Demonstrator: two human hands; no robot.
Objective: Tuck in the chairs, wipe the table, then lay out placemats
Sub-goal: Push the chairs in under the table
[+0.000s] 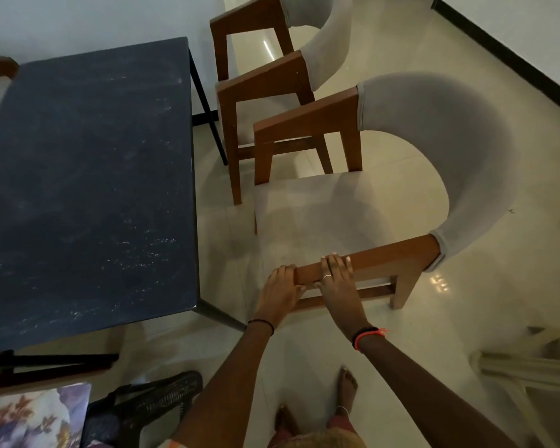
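The near chair (307,218) stands on the glossy tiled floor (411,331) off the right long edge of the dark worktop (78,176), its seat front facing that edge with a strip of floor between them, so it is not yet tucked in. A second chair (265,82) of the same make stands just beyond it. Both hands are on the near wooden armrest (385,258). The left hand (282,286) is curled round its front end, and the right hand (335,276) is laid over the top just behind, fingers hooked over the far edge. The frame looks like solid timber, so the chair probably handles as stiff and fairly heavy. The smooth tiles should let the legs slide rather than need lifting. The wood gives a firm, non-slip hold, while the grey padded backrest (466,140) would likely give under the fingers. Pushing from this one armrest will tend to swivel the chair, so a hold on the backrest or on both armrests would steer it straighter. The worktop's black corner leg (222,315) sits close to the path. Whether the armrests clear the underside cannot be told.
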